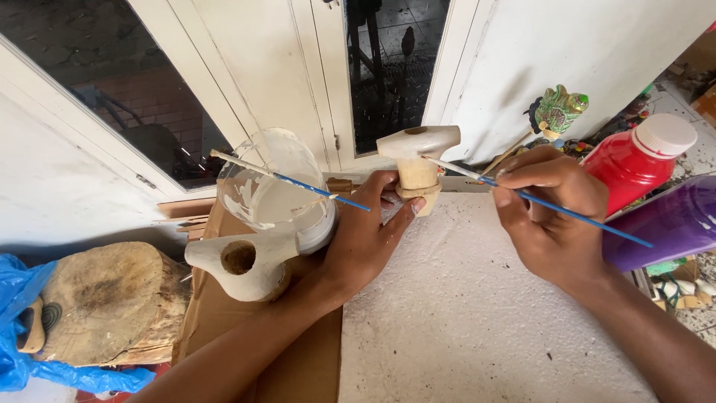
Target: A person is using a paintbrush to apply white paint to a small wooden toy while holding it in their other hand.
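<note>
My left hand (365,239) grips the base of a small carved wooden piece (416,153), pale on top with a round hole, held upright over a white foam board (462,313). My right hand (552,216) holds a thin blue-handled paintbrush (574,214), its tip touching the side of the piece's top. A clear plastic jar of white paint (277,194) lies tilted just left of my left hand, with a second blue brush (298,183) resting across its mouth. Another carved piece with a hole (242,265) lies in front of the jar on cardboard (298,366).
A red paint bottle with a white cap (641,160) and a purple bottle (667,224) lie at the right. A small painted green figure on a stick (556,112) leans on the white wall. A wood block (104,298) and blue plastic (22,328) sit at left.
</note>
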